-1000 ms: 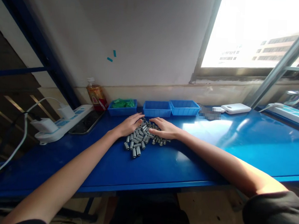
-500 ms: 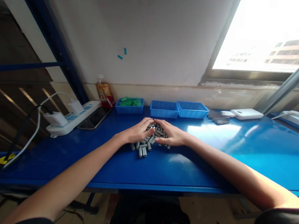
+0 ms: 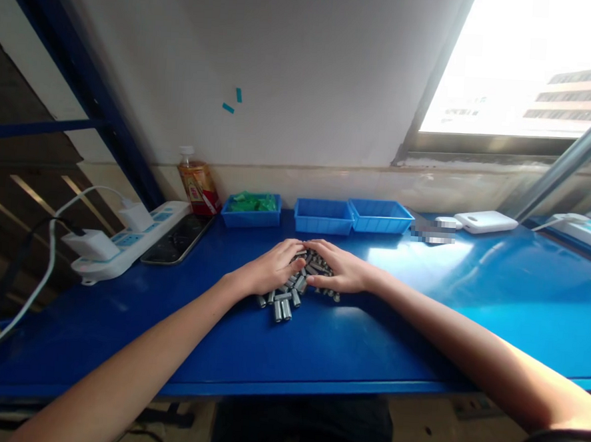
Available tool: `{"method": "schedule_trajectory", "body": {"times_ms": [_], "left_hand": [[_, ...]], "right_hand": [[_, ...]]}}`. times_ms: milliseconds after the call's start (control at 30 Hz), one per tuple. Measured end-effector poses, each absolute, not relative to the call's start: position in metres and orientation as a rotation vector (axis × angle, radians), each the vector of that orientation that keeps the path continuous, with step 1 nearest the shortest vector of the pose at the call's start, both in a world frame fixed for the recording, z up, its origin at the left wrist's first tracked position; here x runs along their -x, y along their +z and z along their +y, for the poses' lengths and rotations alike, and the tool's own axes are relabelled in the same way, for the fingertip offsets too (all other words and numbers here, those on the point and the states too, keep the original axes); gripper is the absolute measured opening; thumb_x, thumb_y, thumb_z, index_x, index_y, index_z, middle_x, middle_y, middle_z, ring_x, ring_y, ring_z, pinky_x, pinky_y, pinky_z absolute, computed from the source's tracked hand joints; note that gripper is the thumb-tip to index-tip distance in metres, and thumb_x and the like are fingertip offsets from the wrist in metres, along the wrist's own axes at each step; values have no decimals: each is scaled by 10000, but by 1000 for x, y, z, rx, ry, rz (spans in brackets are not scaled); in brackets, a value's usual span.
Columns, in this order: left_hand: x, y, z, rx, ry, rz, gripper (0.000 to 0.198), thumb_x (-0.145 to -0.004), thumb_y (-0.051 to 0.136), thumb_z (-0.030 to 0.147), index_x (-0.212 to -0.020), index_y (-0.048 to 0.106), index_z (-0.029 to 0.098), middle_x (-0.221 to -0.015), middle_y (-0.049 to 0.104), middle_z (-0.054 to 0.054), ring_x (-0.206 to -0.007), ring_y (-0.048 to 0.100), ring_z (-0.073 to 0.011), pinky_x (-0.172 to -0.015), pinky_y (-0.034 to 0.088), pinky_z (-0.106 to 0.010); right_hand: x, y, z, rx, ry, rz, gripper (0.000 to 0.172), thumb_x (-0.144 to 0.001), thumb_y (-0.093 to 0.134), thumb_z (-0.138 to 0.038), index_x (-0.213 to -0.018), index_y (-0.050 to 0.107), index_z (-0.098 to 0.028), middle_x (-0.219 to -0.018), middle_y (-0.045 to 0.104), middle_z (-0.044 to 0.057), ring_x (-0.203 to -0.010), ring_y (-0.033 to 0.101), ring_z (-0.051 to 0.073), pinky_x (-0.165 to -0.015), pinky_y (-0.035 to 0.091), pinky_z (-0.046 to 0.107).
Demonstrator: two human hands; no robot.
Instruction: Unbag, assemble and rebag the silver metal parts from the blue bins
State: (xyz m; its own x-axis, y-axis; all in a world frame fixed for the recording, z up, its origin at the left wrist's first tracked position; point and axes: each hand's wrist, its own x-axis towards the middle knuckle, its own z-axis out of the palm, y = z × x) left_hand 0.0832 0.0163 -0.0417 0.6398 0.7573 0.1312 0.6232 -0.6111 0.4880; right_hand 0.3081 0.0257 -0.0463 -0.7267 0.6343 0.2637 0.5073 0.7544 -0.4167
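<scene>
A heap of short grey metal pieces (image 3: pixel 283 309), which look like long hex nuts or spacers, lies on the blue table between my hands. Smaller metal pieces that resemble screws (image 3: pixel 329 292) are mixed in on its right side. My left hand (image 3: pixel 271 269) curves around the heap's left and far side, thumb stretched across it. From the right, my right hand (image 3: pixel 346 269) cups it in the same way. The fingertips of both hands meet or nearly meet at the far edge. Both hands are open, and part of the heap is hidden under the fingers.
A blue bin with green pieces (image 3: pixel 250 219) stands by the wall, along with two more blue bins (image 3: pixel 324 225) (image 3: pixel 381 225). To the left are a bottle (image 3: pixel 197 185), a phone (image 3: pixel 177 239) and a power strip (image 3: pixel 124 242) with cables. A white device (image 3: pixel 486 222) lies at right.
The camera view has shifted slightly, so the table's front edge sits lower. My hands stay around the heap in nearly the same pose, with little visible change in the pieces.
</scene>
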Motion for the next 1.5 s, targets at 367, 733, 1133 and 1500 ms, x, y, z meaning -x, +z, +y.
{"method": "schedule_trajectory", "body": {"times_ms": [367,733,1133,1500], "left_hand": [[-82,-41,16,-2413,504,1110,625,-958,217,550,-1354,460,132,-1467,380,-131,-1383,303,-237,-1164,227,-385],[-81,-50,21,-2237,809,1096,538,-968,242,518,-1273,542,193,-1362,496,-104,-1303,417,-228,-1120,314,-391],[-47,-18,-17,-2495,99,1130,1065,-647,608,742,-1498,105,344,-1587,34,-100,-1426,-3,-417,-1093,134,-648],[-81,-54,4,-2664,277,1228,976,-674,538,777,-1442,331,212,-1542,212,-181,-1410,122,-436,-1096,186,-619]], "right_hand": [[-308,-41,24,880,499,-2608,778,-838,532,-591,-1437,297,-154,-1428,382,185,-1313,394,305,-1060,372,462],[-308,-39,24,951,544,-2595,844,-827,541,-602,-1466,233,-144,-1471,326,197,-1354,338,313,-1088,341,469],[-312,-34,20,876,556,-2680,1026,-717,605,-692,-1491,189,-161,-1539,169,204,-1422,155,346,-1124,239,517],[-302,-39,22,893,436,-2664,897,-761,588,-652,-1462,286,-180,-1512,262,187,-1402,226,327,-1114,263,508]]}}
